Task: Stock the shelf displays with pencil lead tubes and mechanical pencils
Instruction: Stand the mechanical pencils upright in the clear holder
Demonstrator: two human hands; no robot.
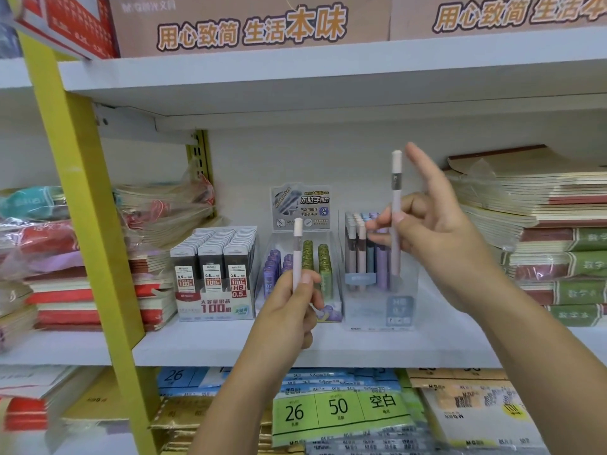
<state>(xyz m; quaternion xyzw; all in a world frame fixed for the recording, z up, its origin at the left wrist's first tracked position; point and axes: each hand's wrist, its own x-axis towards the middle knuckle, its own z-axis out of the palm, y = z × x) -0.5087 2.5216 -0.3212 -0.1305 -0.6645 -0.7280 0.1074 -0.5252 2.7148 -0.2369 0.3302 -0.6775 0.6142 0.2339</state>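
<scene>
The left hand (289,310) grips a pink mechanical pencil (297,254) upright; the right hand (437,231), index finger raised, pinches a second pencil (395,205), tip inside the display box (381,303).

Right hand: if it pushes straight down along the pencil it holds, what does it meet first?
Likely the clear pencil display right below; the right hand holds its pencil upright over it, though depth is unclear.
</scene>
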